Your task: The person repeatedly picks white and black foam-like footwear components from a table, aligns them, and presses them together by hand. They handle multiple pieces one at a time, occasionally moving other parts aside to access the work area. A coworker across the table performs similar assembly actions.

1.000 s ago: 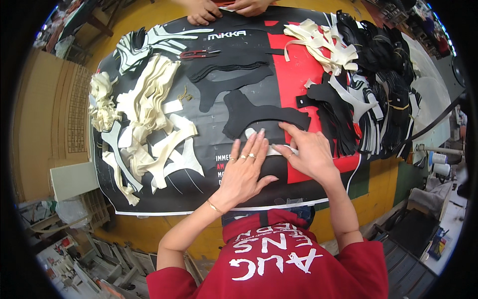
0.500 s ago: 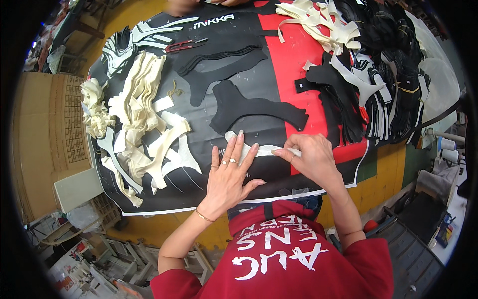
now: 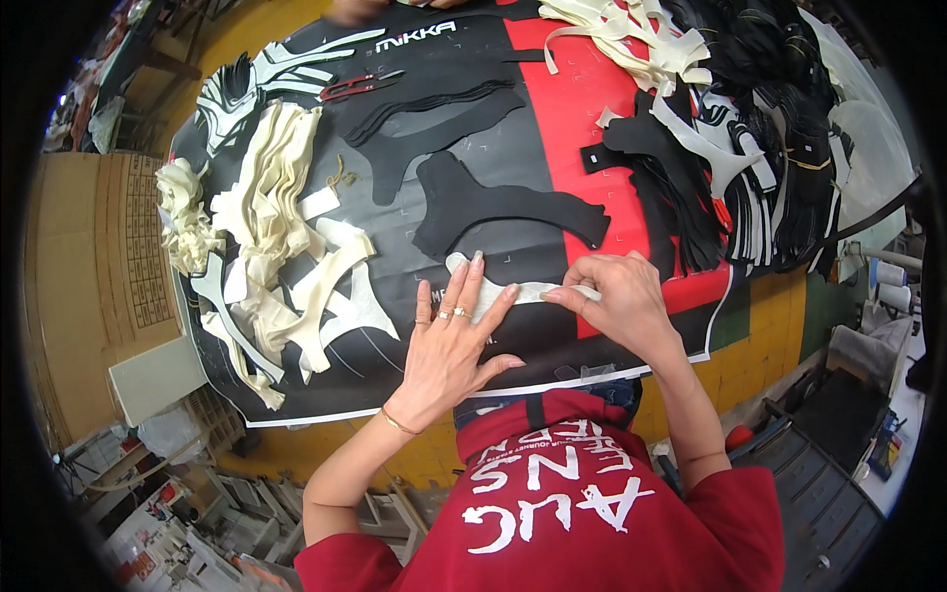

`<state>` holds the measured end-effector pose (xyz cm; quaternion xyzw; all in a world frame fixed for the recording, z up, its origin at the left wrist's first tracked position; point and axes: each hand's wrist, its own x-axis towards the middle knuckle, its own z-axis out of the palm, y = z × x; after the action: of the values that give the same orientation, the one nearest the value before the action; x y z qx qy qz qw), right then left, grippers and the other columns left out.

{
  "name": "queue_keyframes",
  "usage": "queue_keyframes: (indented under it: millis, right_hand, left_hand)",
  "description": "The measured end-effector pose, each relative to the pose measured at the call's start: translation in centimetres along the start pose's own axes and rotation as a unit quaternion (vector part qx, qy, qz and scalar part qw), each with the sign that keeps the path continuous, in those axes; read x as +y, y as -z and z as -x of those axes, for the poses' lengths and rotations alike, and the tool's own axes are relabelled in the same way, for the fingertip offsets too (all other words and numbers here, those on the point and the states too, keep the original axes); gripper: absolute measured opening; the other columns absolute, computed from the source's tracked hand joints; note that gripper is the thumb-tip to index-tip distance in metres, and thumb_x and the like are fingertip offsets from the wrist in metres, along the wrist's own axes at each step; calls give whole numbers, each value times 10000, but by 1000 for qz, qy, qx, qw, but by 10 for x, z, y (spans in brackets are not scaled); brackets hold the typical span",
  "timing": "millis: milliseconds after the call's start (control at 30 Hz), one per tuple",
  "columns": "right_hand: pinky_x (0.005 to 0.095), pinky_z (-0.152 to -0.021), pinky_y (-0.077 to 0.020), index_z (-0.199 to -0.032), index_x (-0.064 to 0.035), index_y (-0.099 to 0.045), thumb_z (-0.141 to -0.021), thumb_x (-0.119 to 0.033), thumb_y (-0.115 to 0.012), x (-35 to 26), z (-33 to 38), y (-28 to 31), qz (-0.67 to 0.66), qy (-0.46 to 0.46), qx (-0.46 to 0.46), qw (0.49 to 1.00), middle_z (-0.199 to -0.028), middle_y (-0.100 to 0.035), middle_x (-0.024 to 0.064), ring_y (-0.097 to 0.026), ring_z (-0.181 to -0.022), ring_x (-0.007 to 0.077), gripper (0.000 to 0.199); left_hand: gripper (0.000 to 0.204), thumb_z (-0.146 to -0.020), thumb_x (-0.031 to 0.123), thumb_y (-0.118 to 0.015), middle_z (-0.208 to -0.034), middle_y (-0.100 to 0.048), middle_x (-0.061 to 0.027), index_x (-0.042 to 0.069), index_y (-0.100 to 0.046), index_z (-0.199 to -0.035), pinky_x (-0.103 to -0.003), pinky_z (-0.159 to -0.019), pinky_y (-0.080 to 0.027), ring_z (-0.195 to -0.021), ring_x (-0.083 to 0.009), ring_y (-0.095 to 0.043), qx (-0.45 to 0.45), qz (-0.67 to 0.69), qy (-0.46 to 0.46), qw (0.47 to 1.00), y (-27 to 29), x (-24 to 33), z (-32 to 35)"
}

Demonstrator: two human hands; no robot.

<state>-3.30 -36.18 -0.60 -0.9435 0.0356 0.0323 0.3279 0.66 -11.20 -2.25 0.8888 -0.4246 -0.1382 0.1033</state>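
Observation:
A curved white fabric piece [image 3: 531, 293] lies on the black and red mat near its front edge. My left hand [image 3: 451, 321] rests flat on the left end of it, fingers spread, with rings and a bracelet showing. Between thumb and fingers, my right hand [image 3: 619, 301] pinches the piece's right end. Just beyond them lies a black Y-shaped fabric piece [image 3: 493, 209], and farther back a stack of similar black pieces [image 3: 424, 133].
Cream fabric pieces [image 3: 266, 207] are heaped on the left, beside striped pieces [image 3: 232, 104]. Red thread snips [image 3: 350, 87] lie farther back. Black and white bundles [image 3: 779, 168] crowd the right side. Another person's hand [image 3: 355, 10] shows blurred at the far edge.
The view has shifted slightly. My left hand stays pressed on the white piece, and my right hand keeps its pinch, moved slightly up and to the right.

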Motion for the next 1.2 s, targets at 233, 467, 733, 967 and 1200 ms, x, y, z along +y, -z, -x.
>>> queue_keyframes:
  millis: [233,467,733,967,1200]
  right_hand:
    - [399,-580,-481,-765,-60,-718,-783,-447,-826,-5,-5,2,10,-44,-26,999,-598,-638,80,-655,-583,273,403]
    - [378,-538,-510,-855,-62,-693,-775,-486,-823,-11,8,6,145,-115,39,982,-631,-673,85,-685,-592,300,450]
    - [262,-568,-465,-1135,6,-652,-875,-140,-790,11,36,8,-160,-135,115,971,-767,-642,54,-589,-612,93,329]
    - [188,-549,-409,-1172,10,-607,-927,-63,-722,14,36,-3,-214,-172,174,946,-790,-609,4,-515,-626,21,281]
    - [325,-563,-486,-1224,-23,-539,-903,-130,-745,13,34,-10,-183,-195,190,945,-734,-650,69,-633,-566,174,397]
  left_hand:
    - [890,-824,732,-590,-1650,-208,-246,273,-401,-1563,-615,-1198,-121,-1536,-408,-180,-1,-5,11,1000,0,3,0]
    - [1015,-834,715,-597,-1655,-218,-216,37,-364,-1552,-558,-1215,-156,-1537,-382,-194,27,-18,-8,999,-10,36,-12]
    - [988,-858,624,-641,-1639,-279,-187,-1,-328,-1557,-491,-1224,-206,-1515,-361,-268,36,21,-35,999,-27,47,-21]
    - [976,-854,608,-648,-1638,-290,-171,14,-331,-1561,-481,-1223,-213,-1516,-342,-271,38,11,-19,999,-27,50,-21]
    - [977,-835,586,-677,-1632,-302,-172,18,-344,-1556,-481,-1213,-239,-1508,-342,-288,28,10,-9,1000,-22,53,-23]
